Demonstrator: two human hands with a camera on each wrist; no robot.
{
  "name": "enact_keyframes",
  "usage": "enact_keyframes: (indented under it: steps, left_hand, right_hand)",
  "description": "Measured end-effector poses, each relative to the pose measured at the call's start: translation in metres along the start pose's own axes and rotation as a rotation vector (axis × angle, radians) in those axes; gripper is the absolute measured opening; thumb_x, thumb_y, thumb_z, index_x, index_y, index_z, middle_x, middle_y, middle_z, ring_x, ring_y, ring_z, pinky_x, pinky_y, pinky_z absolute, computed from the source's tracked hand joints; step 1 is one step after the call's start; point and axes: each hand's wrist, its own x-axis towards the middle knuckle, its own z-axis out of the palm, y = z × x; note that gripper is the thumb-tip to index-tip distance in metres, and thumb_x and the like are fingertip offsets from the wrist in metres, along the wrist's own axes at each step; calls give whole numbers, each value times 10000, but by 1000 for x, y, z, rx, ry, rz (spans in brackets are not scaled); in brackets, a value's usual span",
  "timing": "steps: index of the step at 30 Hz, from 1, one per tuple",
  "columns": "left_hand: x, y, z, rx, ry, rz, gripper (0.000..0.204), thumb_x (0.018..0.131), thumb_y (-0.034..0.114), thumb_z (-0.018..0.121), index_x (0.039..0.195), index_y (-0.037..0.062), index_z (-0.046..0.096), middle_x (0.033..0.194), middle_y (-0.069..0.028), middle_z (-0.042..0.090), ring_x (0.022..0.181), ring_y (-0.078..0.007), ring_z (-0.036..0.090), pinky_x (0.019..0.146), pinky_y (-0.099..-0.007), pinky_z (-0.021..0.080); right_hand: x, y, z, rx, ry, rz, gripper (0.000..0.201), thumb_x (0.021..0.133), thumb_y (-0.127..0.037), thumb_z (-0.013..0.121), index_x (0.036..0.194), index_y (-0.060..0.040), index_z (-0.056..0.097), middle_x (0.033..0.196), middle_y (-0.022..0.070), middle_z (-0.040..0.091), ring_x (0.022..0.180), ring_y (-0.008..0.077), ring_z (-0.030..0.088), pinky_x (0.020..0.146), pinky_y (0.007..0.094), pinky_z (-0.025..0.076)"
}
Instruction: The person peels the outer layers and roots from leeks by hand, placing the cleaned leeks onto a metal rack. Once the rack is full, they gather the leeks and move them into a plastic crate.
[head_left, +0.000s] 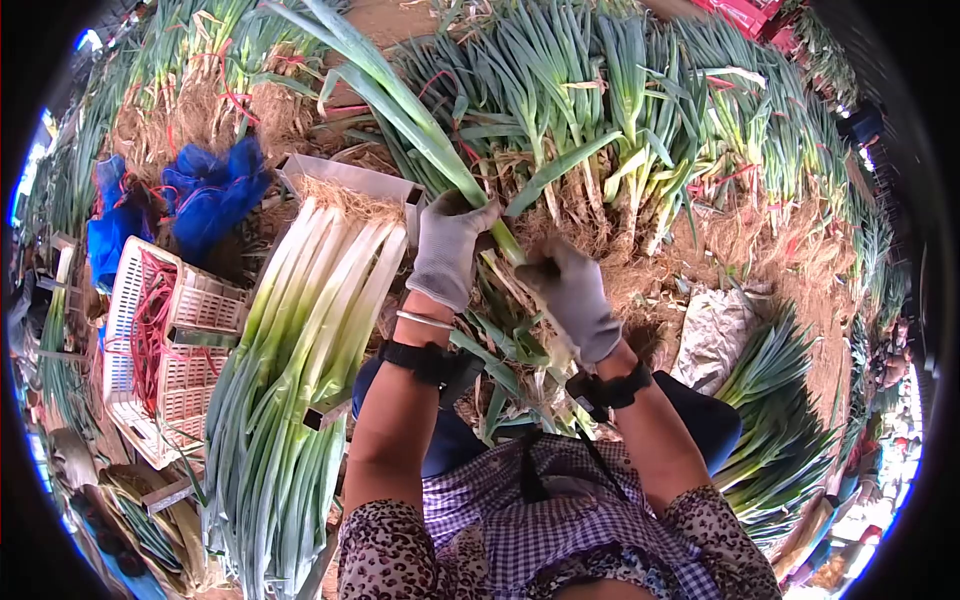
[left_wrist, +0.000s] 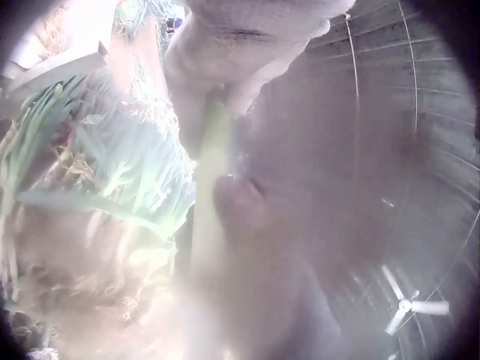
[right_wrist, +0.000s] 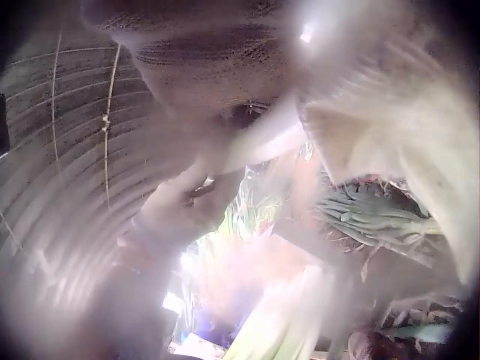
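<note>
Left hand (head_left: 448,250): grips a leek (head_left: 425,140);
Right hand (head_left: 575,300): pinches its stem (head_left: 508,242);
Leek: peeling, seemingly; next pull wants steadiness

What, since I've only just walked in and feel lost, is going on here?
A gloved person is handling one long leek. The left grip holds it, its leaves stretching away beyond, while the right grip has its fingers curled at the stalk nearer the other end. To the left, a stack of leeks lies in a metal holder, beside a basket with red ties. More leeks are massed beyond.
</note>
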Motion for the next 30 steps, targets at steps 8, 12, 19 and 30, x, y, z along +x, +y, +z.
enact_keyframes:
  steps: [8, 12, 19, 30]
  left_hand:
    - [4, -6, 6, 101, 71, 149, 196, 810, -13, 717, 989, -8, 637, 844, -52, 670, 740, -159, 648, 675, -284, 531]
    - [2, 5, 8, -55, 73, 130, 164, 796, -4, 737, 932, -5, 646, 784, -42, 664, 663, -138, 634, 602, -263, 503]
    - [3, 15, 3, 7, 127, 93, 181, 871, 13, 659, 1033, -41, 600, 889, -94, 647, 712, -229, 661, 637, -357, 584]
    - [7, -11, 10, -397, 38, 40, 187, 1001, 219, 518, 1153, 115, 552, 823, -69, 579, 677, -187, 568, 647, -359, 517]
  right_hand:
    - [-4, 6, 2, -66, 41, -48, 180, 813, -76, 728, 944, -24, 616, 815, 131, 645, 710, 233, 647, 640, 344, 514]
    - [-18, -4, -4, 325, 13, -63, 171, 869, -146, 709, 948, -30, 611, 816, 89, 630, 792, 194, 624, 703, 332, 508]
    - [-66, 20, -51, 767, -136, 520, 158, 909, -194, 652, 930, -53, 586, 753, -1, 523, 679, 124, 515, 670, 261, 472]
    - [-73, 27, -22, 186, -197, 374, 229, 879, -178, 709, 1036, -17, 661, 857, 9, 657, 710, 64, 572, 637, 239, 489]
